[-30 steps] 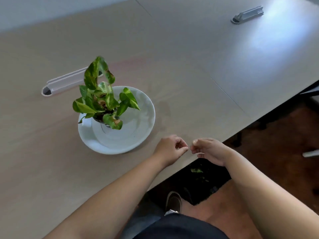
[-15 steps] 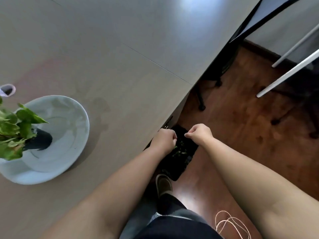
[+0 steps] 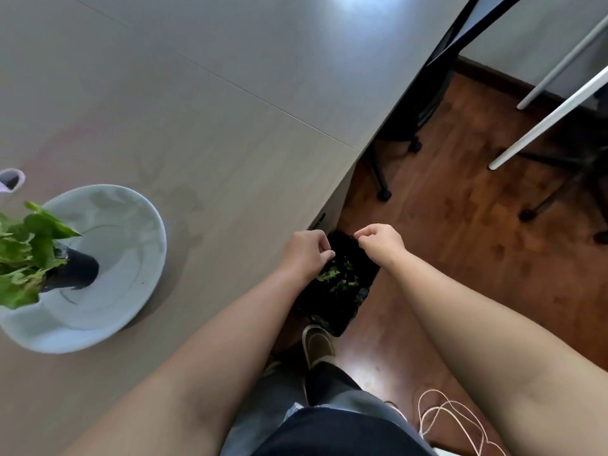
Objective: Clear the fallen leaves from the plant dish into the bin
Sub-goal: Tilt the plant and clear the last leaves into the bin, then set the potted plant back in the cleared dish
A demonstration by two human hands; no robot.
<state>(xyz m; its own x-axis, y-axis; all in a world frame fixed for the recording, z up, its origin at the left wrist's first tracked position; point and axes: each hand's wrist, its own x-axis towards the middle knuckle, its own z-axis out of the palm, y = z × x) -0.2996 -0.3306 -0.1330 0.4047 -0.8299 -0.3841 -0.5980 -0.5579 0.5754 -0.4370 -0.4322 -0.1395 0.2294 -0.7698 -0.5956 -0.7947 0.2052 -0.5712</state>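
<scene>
My left hand [image 3: 307, 255] and right hand [image 3: 381, 243] were both curled, fingertips pinched together; whether any scrap was between them I could not tell. I held them over the bin [image 3: 342, 291] so bits would drop straight in. Below them lay green leaves [image 3: 339, 278]. Off left, the dish [image 3: 108, 258] looked clear.

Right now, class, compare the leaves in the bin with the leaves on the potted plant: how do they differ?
The leaves in the bin are loose scraps lying on dark lining down on the floor; the plant's leaves are attached, standing above a black pot in the white dish on the table. The bin's pieces look smaller; the plant's look broader. Both are green.
</scene>
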